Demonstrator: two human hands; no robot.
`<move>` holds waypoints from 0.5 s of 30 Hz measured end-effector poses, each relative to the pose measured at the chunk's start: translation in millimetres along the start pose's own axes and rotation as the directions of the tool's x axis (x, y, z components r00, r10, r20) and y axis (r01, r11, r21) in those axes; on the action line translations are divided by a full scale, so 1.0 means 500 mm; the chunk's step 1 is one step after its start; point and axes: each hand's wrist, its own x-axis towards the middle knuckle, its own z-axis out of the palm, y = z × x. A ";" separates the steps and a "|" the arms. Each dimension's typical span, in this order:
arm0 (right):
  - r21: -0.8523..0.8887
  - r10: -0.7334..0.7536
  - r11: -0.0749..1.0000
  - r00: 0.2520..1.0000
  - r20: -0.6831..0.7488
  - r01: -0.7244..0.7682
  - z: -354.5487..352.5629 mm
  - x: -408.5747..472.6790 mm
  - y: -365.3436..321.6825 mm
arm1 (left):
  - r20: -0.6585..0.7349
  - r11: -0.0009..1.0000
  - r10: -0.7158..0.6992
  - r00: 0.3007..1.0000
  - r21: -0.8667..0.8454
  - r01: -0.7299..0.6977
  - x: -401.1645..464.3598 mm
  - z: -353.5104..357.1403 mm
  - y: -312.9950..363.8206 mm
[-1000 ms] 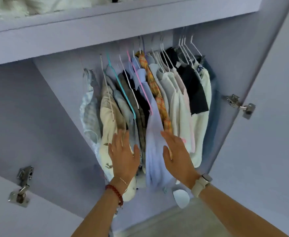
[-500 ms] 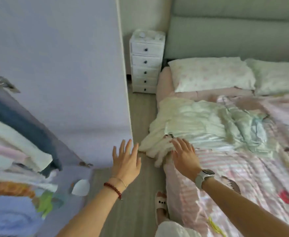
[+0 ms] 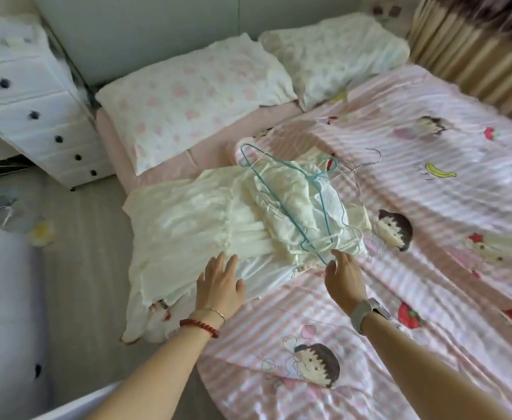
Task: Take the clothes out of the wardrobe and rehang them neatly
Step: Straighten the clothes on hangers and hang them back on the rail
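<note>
A pile of pale cream and white clothes (image 3: 188, 219) lies on the bed, spilling over its left edge. On top of the pile are a turquoise hanger (image 3: 282, 189) and several thin wire hangers (image 3: 357, 177). My left hand (image 3: 219, 283) hovers open over the near edge of the pile, fingers spread. My right hand (image 3: 344, 277) is open too, its fingertips just at the lower tip of the turquoise hanger. Neither hand holds anything. The wardrobe is out of view.
The bed has a pink striped cartoon duvet (image 3: 400, 298) and two pillows (image 3: 188, 101) at the head. A white drawer unit (image 3: 36, 110) stands left of the bed. Wooden floor (image 3: 82, 253) runs between bed and a white door edge (image 3: 3, 298).
My view swung from the wardrobe's hanging clothes to the bed. Both open hands moved with it and now reach over the pile of clothes and hangers.
</note>
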 end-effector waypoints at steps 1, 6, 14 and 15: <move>0.015 0.015 1.000 1.000 -0.018 -0.015 0.003 0.040 0.007 | 0.031 1.000 -0.014 0.999 -0.008 0.015 0.034 0.019 0.003; 0.084 0.066 0.995 0.993 -0.093 -0.059 0.031 0.211 0.009 | 0.092 0.995 -0.100 0.991 0.040 0.096 0.144 0.093 -0.021; 0.255 0.287 0.929 0.957 -0.039 -0.268 0.080 0.320 -0.020 | -0.007 0.963 -0.270 0.963 0.012 0.270 0.239 0.099 -0.113; 0.268 0.294 0.927 0.953 -0.080 -0.263 0.078 0.319 -0.025 | -0.009 0.969 -0.248 0.969 -0.009 0.248 0.243 0.090 -0.121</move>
